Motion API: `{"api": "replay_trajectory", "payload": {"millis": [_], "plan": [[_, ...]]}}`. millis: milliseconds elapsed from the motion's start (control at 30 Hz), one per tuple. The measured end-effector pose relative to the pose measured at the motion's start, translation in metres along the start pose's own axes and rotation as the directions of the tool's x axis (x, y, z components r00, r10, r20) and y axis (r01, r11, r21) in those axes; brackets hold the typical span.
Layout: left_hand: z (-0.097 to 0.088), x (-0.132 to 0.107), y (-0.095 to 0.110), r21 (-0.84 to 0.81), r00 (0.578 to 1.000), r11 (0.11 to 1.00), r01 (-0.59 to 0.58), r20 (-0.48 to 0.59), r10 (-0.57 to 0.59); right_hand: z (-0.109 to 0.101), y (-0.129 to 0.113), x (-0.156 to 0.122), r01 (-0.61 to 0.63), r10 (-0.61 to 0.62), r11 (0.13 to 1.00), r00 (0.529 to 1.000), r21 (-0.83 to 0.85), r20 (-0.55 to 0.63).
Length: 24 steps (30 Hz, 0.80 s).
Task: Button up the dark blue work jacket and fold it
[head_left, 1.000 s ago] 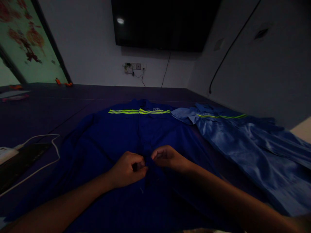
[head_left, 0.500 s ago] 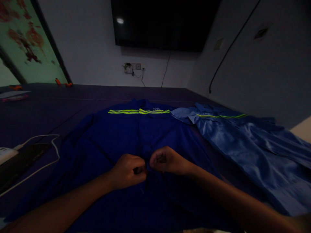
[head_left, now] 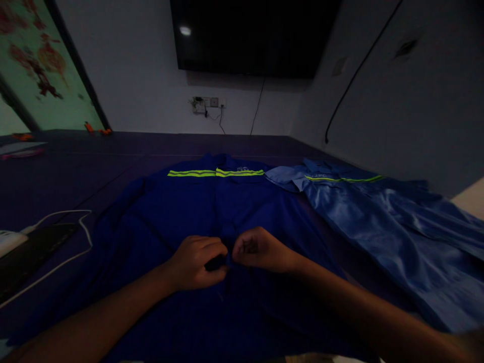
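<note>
A dark blue work jacket (head_left: 181, 201) with yellow-green reflective stripes across the chest lies spread out, front side up, its collar pointing away from me. Over its front opening my left hand (head_left: 200, 262) is curled, thumb and fingers closing on the cloth at the front edge. Just to the right, my right hand (head_left: 260, 249) pinches the opposite front edge, its fingers bent inward. Only a narrow gap separates the two sets of fingertips. The dim light hides whatever small part, such as a button, may be between them.
A lighter, shiny blue garment (head_left: 363, 217) with a similar stripe lies to the right, its sleeve touching the jacket. At left are a white power strip (head_left: 13, 242), a white cable (head_left: 88, 237) and a black flat object (head_left: 45, 252). A television (head_left: 253, 38) hangs on the far wall.
My left hand has shifted slightly upward, and its fingers are a little more stretched over the thumb. My right hand stays nearly still at the jacket's front edge.
</note>
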<state>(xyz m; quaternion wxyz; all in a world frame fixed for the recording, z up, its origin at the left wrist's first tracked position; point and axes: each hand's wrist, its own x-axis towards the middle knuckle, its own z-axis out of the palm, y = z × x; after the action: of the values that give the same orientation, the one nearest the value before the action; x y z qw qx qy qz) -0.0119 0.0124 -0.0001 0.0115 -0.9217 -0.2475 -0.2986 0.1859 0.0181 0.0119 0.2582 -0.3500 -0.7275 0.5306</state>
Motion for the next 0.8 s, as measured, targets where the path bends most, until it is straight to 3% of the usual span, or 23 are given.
{"api": "replay_trajectory", "payload": {"millis": [133, 333, 800], "plan": [[-0.0047, 0.0011, -0.0005, 0.052, 0.999, 0.998, -0.020, -0.048, 0.023, -0.0001, 0.0027, 0.0005, -0.018, 0.017, 0.998, 1.000, 0.067, 0.014], [-0.0021, -0.0007, -0.0038, 0.108, 0.989, 0.984, -0.142, -0.025, 0.146, 0.0004, 0.0052, 0.0007, -0.017, 0.017, 0.997, 1.000, 0.077, 0.004], [-0.0041, -0.0018, -0.0046, 0.173, 0.964, 0.950, -0.258, -0.023, 0.266, 0.0005, 0.0050, 0.0004, -0.008, 0.007, 0.997, 1.000, 0.074, 0.009]]}}
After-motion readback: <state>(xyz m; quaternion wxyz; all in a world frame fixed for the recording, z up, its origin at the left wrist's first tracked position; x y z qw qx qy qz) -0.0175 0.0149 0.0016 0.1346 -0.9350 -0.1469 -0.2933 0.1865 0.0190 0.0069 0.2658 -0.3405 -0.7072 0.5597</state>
